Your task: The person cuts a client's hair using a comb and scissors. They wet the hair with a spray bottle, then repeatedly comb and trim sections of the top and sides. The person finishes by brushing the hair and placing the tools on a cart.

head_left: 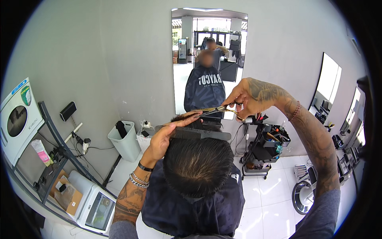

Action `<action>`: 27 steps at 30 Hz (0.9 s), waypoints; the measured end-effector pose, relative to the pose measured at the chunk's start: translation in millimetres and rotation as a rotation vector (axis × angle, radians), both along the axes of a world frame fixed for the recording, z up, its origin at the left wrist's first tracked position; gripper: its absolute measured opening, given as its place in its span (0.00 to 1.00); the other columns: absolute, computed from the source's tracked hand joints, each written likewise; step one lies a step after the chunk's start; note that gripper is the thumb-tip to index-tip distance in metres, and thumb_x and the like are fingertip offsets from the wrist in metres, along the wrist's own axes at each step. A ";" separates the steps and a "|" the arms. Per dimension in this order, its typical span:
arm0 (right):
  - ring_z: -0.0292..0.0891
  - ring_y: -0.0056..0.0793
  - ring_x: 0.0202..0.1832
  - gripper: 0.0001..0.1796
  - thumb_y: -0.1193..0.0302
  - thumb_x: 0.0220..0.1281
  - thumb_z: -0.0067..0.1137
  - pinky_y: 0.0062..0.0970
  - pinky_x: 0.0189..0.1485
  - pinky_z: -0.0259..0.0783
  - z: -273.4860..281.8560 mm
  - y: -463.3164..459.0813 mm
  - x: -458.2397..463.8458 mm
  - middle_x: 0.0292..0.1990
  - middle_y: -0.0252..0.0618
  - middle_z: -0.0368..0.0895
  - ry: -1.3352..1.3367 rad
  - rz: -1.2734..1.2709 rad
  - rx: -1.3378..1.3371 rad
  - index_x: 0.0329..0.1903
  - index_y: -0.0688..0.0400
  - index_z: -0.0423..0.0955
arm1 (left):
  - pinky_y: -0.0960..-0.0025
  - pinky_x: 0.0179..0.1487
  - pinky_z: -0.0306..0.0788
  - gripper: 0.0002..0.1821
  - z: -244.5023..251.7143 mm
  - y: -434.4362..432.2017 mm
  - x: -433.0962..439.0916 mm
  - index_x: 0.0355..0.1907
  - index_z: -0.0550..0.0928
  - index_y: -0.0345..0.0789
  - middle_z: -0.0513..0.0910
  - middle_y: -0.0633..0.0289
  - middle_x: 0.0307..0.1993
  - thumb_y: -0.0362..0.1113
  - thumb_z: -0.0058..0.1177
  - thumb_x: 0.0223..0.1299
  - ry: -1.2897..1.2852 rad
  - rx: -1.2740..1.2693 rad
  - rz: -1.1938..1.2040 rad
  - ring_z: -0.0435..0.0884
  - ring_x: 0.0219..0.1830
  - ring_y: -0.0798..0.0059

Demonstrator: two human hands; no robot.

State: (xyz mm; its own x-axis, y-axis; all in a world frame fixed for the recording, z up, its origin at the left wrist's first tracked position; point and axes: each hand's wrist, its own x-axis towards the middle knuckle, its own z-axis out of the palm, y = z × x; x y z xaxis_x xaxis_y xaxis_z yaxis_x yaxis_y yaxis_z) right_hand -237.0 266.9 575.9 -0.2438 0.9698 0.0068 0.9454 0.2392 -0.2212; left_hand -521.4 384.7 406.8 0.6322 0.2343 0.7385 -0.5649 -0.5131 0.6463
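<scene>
Below me a seated person's dark-haired head [198, 164] is seen from above, the body under a dark barber's cape [194, 212]. My left hand [167, 134] lies over the front of the head, a lock of hair between its outstretched fingers. A black barber's comb [203, 135] is held at its thumb and lies across the hair. My right hand [249, 100] comes in from the right with its fingers in the handles of hair-cutting scissors [219, 109]. Their blades reach the fingertips of my left hand; whether the blades are apart is hard to tell.
A wall mirror [235, 89] faces the person. At right stand a black tool trolley [262, 152] and a barber chair's round base [301, 198]. To the left are a grey waste bin [125, 149], trailing cables, and a metal shelf rack [64, 152] beside white appliances.
</scene>
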 end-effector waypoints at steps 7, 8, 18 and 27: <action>0.73 0.10 0.25 0.26 0.74 0.50 0.70 0.20 0.33 0.72 1.8 13.1 -7.8 0.24 0.25 0.87 -0.038 0.109 0.032 0.56 0.53 0.89 | 0.57 0.81 0.59 0.34 -0.7 2.0 3.2 0.68 0.75 0.16 0.74 0.38 0.73 0.43 0.22 0.84 0.090 -0.156 -0.005 0.71 0.76 0.51; 0.74 0.11 0.26 0.25 0.75 0.51 0.70 0.21 0.33 0.72 3.5 15.1 -8.8 0.25 0.26 0.88 -0.031 0.070 0.016 0.55 0.53 0.90 | 0.58 0.81 0.58 0.34 1.7 2.6 4.8 0.68 0.75 0.16 0.73 0.38 0.73 0.43 0.22 0.84 0.080 -0.120 -0.036 0.71 0.76 0.51; 0.78 0.18 0.29 0.25 0.72 0.48 0.73 0.27 0.31 0.73 12.7 22.5 -20.5 0.30 0.28 0.90 -0.096 0.196 -0.002 0.54 0.49 0.90 | 0.60 0.83 0.55 0.31 16.1 -2.3 -3.4 0.74 0.70 0.18 0.70 0.42 0.76 0.40 0.23 0.85 0.167 -0.023 -0.012 0.66 0.79 0.54; 0.79 0.21 0.30 0.22 0.74 0.50 0.70 0.30 0.33 0.73 21.2 34.9 -29.6 0.30 0.31 0.90 -0.170 0.225 -0.050 0.52 0.54 0.90 | 0.57 0.84 0.50 0.34 16.6 0.0 2.1 0.70 0.73 0.16 0.73 0.39 0.74 0.42 0.23 0.83 0.122 -0.004 0.002 0.67 0.79 0.51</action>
State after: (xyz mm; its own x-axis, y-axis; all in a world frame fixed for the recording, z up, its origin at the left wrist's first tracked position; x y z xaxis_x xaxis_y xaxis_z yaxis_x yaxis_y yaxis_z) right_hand -266.6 301.9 597.1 -0.4461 0.8895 -0.0991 0.8946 0.4397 -0.0805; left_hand -519.2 384.6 423.4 0.7164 0.2391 0.6555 -0.4809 -0.5114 0.7122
